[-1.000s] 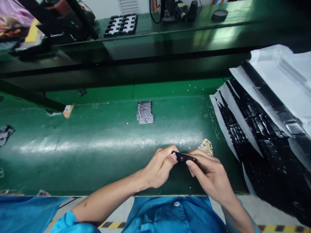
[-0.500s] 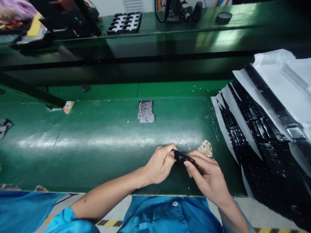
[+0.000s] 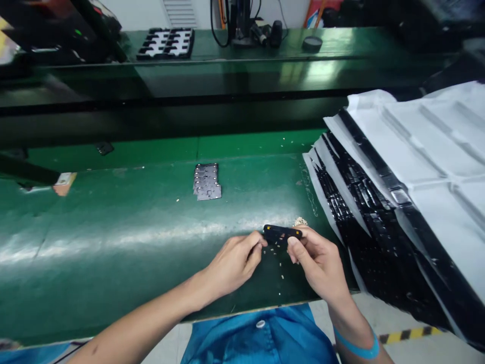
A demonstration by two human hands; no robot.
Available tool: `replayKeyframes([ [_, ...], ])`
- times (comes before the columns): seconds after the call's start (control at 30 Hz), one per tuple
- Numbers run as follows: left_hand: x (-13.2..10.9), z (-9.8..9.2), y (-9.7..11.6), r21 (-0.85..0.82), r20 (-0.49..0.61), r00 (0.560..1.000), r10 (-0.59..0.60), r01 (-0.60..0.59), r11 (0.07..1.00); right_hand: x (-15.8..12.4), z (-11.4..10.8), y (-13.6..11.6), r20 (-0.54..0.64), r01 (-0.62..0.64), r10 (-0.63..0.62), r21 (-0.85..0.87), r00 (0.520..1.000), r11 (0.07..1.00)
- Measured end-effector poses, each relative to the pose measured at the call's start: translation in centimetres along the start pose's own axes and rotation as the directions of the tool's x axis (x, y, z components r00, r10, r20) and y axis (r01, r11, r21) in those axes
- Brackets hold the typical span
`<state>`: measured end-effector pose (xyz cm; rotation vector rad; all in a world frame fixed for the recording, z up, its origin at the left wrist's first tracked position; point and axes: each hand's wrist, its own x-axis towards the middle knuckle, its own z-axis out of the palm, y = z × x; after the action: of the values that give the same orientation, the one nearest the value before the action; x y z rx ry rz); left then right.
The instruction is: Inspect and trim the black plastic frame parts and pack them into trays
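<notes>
My right hand pinches the right end of a small black plastic part, with yellow spots near both ends, held above the bench. At the part's left end, my left hand has thumb and forefinger pressed together, close against its edge; whether anything is between those fingertips is hidden. Several tiny pale bits show below the part. Partly behind my right hand lies a little heap of beige bits. Farther off, a row of overlapping flat grey-black pieces rests on the green bench.
On my right, a tall stack of black trays with white sheets leans over the bench. A raised green shelf runs along the back, carrying a black-and-white tray and a round black disc. A green post stands at left.
The black part has turned so its broad face shows more, and my left fingers have shifted to its edge. More pale bits appear below it. The whole view has swung to the right.
</notes>
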<state>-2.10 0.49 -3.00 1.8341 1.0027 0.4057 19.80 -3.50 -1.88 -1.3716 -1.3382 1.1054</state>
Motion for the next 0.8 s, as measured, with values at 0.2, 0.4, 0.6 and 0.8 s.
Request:
replayKeyframes([
  [0.2, 0.3, -1.1, 1.2, -0.087, -0.096, 0.995, 0.028, -0.036, 0.996, -0.4, 0.7, -0.3, -0.017, -0.014, 0.015, 0.042, 1.0, 0.999],
  [0.4, 0.0, -0.6, 2.1, -0.313, -0.072, 0.997, -0.026, 0.002, 0.95, -0.5, 1.8, -0.6, -0.118, 0.087, -0.075, 0.099, 0.99, 0.991],
  [0.6, -0.9, -0.4, 2.4, -0.299, -0.124, 0.992, -0.001, -0.036, 0.953, -0.3, 2.6, -1.1, -0.191, 0.108, -0.075, 0.168, 0.979, 0.98],
  [0.8, -1.3, -0.4, 2.2, -0.204, -0.147, 0.989, 0.008, -0.038, 0.978, -0.4, 2.8, -1.0, -0.201, 0.083, -0.04, 0.213, 0.979, 0.974],
])
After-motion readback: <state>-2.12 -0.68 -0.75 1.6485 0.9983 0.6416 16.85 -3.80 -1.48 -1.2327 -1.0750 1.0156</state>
